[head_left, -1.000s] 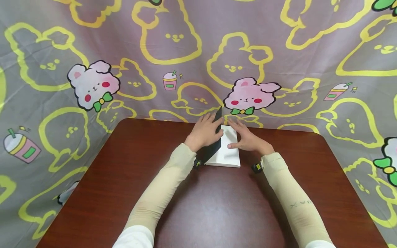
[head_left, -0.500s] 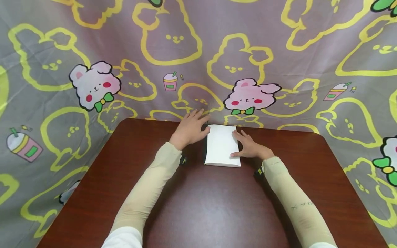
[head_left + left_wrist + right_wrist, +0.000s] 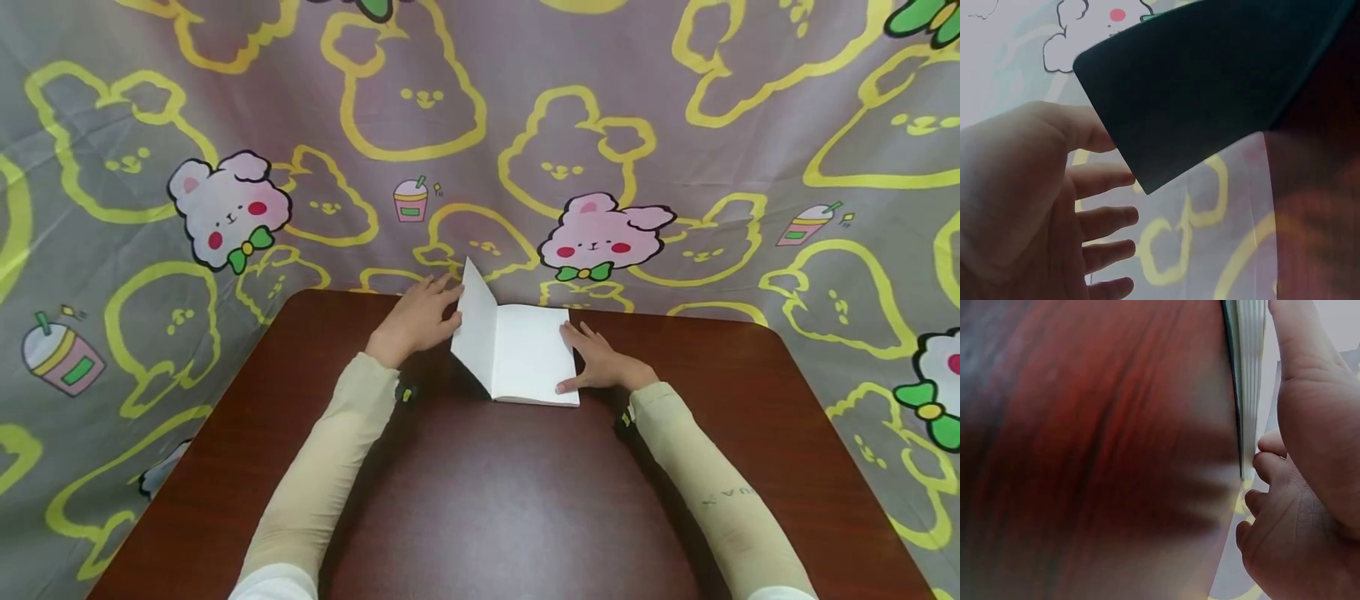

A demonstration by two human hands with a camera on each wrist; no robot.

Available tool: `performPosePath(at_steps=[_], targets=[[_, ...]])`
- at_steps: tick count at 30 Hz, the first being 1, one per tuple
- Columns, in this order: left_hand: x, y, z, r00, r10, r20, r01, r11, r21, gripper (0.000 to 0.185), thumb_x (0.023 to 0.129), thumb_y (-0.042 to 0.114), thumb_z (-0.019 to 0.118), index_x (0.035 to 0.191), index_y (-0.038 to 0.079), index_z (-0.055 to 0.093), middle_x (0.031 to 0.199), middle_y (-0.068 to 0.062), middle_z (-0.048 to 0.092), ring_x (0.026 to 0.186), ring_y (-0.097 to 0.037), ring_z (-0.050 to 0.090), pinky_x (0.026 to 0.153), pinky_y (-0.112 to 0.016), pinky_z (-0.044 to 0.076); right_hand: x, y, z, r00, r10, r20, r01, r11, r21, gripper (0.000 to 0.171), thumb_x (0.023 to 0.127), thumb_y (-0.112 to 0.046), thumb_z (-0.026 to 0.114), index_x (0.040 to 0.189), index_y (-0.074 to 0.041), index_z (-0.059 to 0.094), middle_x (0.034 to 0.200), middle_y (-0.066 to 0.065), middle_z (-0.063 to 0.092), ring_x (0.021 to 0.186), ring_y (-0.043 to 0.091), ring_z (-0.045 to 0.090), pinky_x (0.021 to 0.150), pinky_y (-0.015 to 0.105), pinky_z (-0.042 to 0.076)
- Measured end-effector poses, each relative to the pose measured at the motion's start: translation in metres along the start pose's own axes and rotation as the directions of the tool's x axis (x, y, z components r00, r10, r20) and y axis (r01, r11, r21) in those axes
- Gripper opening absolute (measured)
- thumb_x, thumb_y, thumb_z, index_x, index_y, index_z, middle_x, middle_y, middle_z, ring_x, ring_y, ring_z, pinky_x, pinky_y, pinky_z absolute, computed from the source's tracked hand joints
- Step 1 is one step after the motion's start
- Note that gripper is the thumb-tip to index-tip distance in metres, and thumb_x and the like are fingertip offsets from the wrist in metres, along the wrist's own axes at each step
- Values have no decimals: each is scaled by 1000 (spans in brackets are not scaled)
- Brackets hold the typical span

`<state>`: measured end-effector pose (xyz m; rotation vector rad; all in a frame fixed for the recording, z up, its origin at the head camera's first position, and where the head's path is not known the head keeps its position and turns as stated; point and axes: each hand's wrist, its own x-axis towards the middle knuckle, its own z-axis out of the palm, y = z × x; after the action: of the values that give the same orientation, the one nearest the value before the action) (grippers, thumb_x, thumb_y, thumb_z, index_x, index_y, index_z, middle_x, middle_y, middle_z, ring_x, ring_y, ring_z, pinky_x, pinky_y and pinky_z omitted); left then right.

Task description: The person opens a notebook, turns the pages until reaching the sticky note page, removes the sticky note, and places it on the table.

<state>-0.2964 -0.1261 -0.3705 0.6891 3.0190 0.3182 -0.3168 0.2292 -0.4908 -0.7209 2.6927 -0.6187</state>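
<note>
Head view: a book (image 3: 534, 354) lies on the bench (image 3: 517, 508), close to its far edge and roughly midway along it. Its right-hand side rests flat, a white page facing up, while its cover (image 3: 476, 342) stands raised and tilted on the left, white on the inner face. The left hand (image 3: 417, 323) is beside that raised part, fingers extended and apart, with the thumb at its outer edge. In the left wrist view the cover's dark outer face has the thumb tip passing behind it and the next finger reaching its edge; whether the two press on it is hard to tell, but the fingers look straight rather than curled around it. The right hand (image 3: 606, 364) rests along the book's right edge, thumb spread from the fingers, the thumb lying on the page near the lower corner and the fingertips farther up. The right wrist view shows the page edges just beside this hand. Pale sleeves (image 3: 318, 475) cover both forearms, and a small dark device (image 3: 406, 392) sits at the left wrist. Behind the bench hangs a patterned cloth (image 3: 517, 50) with yellow outlines and pink rabbits.
</note>
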Motion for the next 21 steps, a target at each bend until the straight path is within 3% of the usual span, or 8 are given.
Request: performPosePath(at_steps=[7,11,17,21], targets=[[-13,-20,8,996,-76,39,75,997,27,56,105,30,46,157,9,39,166,-19,26,155,-39,19,124,-58,18,1,1,5,1000,1,5,-1,1000,-23,128,77,-57,83,162,2,7,170,23,4,154,49,-5,120,70,3],[-18,-27,21,990,-118,73,113,991,67,57,105,28,45,157,5,37,166,-22,24,155,-42,17,124,-60,16,0,0,4,1000,14,23,-14,1000,-14,129,77,-59,82,162,1,6,170,22,2,154,48,-5,120,70,3],[-14,-32,43,981,-150,124,140,986,89,57,105,29,47,156,5,40,166,-21,25,155,-44,13,123,-63,12,-1,0,3,998,33,44,-33,999,-1,130,78,-60,81,163,-1,3,170,20,-1,155,46,-5,119,71,2],[-11,-31,59,977,-136,166,123,989,84,57,106,32,47,156,4,39,165,-21,27,155,-45,13,123,-63,13,-1,0,2,998,32,48,-32,999,2,129,78,-59,81,162,0,3,170,20,-1,155,45,-5,119,72,2]])
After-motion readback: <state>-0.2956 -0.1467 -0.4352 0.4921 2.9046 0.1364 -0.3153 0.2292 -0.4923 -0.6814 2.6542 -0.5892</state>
